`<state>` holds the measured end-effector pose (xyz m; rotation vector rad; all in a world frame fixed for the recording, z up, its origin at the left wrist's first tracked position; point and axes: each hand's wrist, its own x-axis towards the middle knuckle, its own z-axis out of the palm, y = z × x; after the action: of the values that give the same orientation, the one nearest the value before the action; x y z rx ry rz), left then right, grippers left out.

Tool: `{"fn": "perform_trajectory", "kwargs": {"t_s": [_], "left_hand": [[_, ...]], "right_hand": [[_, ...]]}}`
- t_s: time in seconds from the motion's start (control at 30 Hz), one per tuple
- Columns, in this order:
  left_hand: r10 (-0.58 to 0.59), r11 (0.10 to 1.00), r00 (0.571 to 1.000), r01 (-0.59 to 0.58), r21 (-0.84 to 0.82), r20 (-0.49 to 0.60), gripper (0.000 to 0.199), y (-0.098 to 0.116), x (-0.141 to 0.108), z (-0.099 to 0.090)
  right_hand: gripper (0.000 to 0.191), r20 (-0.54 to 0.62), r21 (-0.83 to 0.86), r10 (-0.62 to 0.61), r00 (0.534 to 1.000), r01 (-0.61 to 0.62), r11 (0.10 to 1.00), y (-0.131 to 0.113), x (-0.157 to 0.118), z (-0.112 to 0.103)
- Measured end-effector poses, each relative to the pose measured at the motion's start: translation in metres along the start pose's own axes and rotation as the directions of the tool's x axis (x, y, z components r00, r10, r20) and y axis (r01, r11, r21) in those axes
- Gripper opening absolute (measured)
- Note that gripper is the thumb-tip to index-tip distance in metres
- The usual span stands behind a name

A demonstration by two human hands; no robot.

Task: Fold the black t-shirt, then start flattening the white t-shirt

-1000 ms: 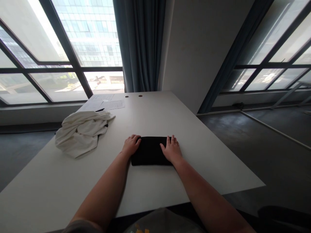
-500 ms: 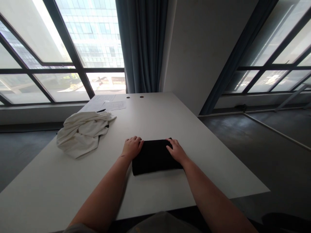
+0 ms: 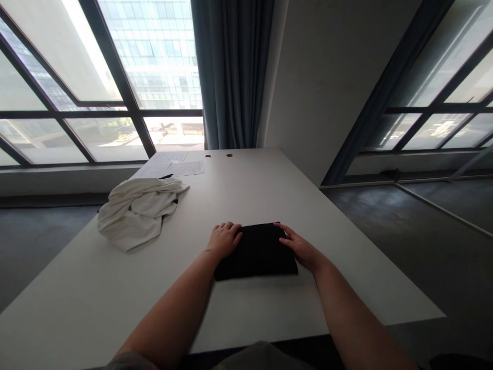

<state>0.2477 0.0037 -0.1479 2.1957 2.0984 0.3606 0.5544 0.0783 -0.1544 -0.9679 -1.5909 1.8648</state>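
Observation:
A flat black rectangle that looks like a folded black cloth (image 3: 259,253) lies on the white table (image 3: 246,313) in front of me. At its upper left edge rests my left hand (image 3: 225,239), palm down, with the thumb on the cloth and the other fingers stretched out beside it. My right hand (image 3: 300,245) is at the upper right edge, fingers and thumb apart, its fingertips touching the cloth. The hand's underside is hidden.
A crumpled white cloth (image 3: 140,211) lies on the left part of the table. Behind it are paper sheets (image 3: 187,168) and a black pen (image 3: 166,177). Two round holes pierce the tabletop near its far end, by a blue curtain (image 3: 233,77).
My right hand has slid outward to the right edge of the black cloth, uncovering its lower right corner. My left hand stays at the left edge. The whole view has shifted slightly.

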Motion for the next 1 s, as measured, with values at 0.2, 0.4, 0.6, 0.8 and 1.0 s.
{"fn": "perform_trajectory", "kwargs": {"t_s": [0.2, 0.4, 0.6, 0.8, 1.0], "left_hand": [[0.015, 0.999, 0.999, -0.017, -0.035, -0.037, 0.038, 0.001, 0.006, 0.007], [-0.236, 0.971, 0.967, 0.232, -0.056, -0.096, 0.037, 0.001, 0.01, 0.008], [-0.351, 0.936, 0.933, 0.346, -0.071, -0.077, 0.041, -0.012, 0.007, 0.005], [-0.409, 0.913, 0.91, 0.407, -0.033, -0.074, 0.044, -0.033, -0.011, 0.001], [-0.409, 0.912, 0.91, 0.41, -0.001, -0.069, 0.037, -0.077, -0.044, -0.008]], "right_hand": [[0.068, -0.121, -0.329, -0.135, 0.983, 0.088, 0.94, 0.008, -0.006, -0.007], [0.051, -0.165, -0.41, -0.243, 0.956, 0.157, 0.899, 0.019, 0.005, -0.008], [0.052, -0.187, -0.399, -0.201, 0.962, 0.112, 0.91, 0.02, 0.014, -0.009], [0.054, -0.162, -0.453, -0.248, 0.955, 0.151, 0.879, 0.018, 0.043, -0.017], [0.055, -0.053, -0.409, -0.221, 0.974, 0.181, 0.894, 0.005, 0.092, -0.05]]}}
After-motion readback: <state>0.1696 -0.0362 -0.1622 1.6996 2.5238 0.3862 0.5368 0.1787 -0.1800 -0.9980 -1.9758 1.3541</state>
